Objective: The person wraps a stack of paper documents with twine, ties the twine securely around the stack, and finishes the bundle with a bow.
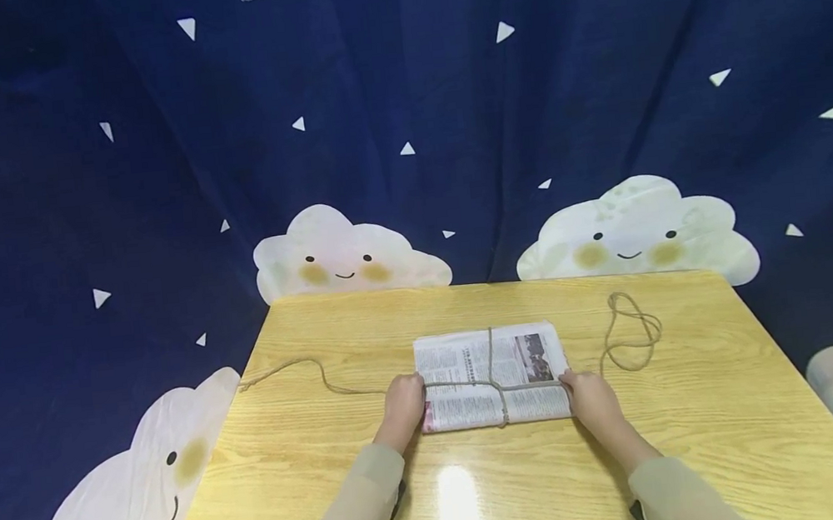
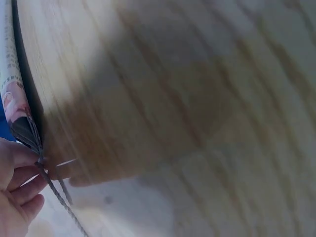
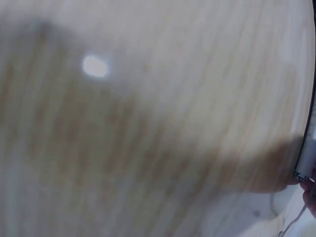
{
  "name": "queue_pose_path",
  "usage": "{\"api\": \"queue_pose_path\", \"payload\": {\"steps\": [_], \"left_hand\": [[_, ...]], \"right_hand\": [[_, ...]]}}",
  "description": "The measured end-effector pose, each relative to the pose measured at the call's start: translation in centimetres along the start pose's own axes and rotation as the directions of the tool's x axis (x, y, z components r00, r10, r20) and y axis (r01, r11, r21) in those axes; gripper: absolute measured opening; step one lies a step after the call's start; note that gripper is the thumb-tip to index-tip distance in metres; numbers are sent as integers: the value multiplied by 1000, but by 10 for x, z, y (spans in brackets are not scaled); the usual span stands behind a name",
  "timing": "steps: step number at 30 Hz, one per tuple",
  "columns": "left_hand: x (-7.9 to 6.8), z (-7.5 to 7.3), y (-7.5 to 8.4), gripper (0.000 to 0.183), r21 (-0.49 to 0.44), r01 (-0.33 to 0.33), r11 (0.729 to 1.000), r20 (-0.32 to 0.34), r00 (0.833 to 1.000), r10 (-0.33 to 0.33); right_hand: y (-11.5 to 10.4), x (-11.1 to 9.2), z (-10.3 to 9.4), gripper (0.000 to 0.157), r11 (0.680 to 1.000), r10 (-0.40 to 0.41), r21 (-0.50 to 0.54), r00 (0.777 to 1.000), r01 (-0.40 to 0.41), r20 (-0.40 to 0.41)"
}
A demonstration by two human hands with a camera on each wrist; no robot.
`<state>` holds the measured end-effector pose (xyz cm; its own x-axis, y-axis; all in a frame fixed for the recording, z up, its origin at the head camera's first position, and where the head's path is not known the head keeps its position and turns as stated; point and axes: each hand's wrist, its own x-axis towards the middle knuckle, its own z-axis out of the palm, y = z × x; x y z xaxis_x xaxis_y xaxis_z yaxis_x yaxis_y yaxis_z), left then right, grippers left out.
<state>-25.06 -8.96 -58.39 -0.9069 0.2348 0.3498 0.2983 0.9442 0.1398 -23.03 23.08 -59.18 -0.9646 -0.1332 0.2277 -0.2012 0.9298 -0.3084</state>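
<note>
A folded stack of newspapers (image 1: 456, 361) lies on the wooden table, with a thin brown rope (image 1: 491, 353) crossing over it near its middle. My left hand (image 1: 404, 408) grips the stack's left edge, where the rope runs past the fingers. In the left wrist view, the rope (image 2: 61, 200) passes between the thumb and fingers of that hand (image 2: 17, 190). At the right edge, my right hand (image 1: 591, 398) holds the stack and the rope there. Only a sliver of this hand (image 3: 310, 195) shows in the right wrist view. The stack's underside is hidden.
One rope end trails left across the table (image 1: 318, 487) to its left edge. Toward the right lies a loose loop of rope (image 1: 631, 344). Behind the table hangs a dark blue curtain (image 1: 398, 69) with white clouds and triangles.
</note>
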Motion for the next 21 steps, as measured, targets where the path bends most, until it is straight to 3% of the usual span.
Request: {"api": "queue_pose_path", "payload": {"steps": [9, 17, 21], "left_hand": [[3, 6, 1, 16, 62, -54, 997, -48, 997, 57], [3, 7, 1, 15, 64, -59, 996, -41, 997, 62], [3, 5, 1, 15, 71, -59, 996, -24, 998, 61]], "right_hand": [[-8, -17, -4, 14, 999, 29, -15, 999, -30, -21], [-11, -31, -4, 12, 1000, 31, 1, 997, -31, -65], [-10, -31, -7, 13, 999, 43, -4, 999, -43, -26]]}}
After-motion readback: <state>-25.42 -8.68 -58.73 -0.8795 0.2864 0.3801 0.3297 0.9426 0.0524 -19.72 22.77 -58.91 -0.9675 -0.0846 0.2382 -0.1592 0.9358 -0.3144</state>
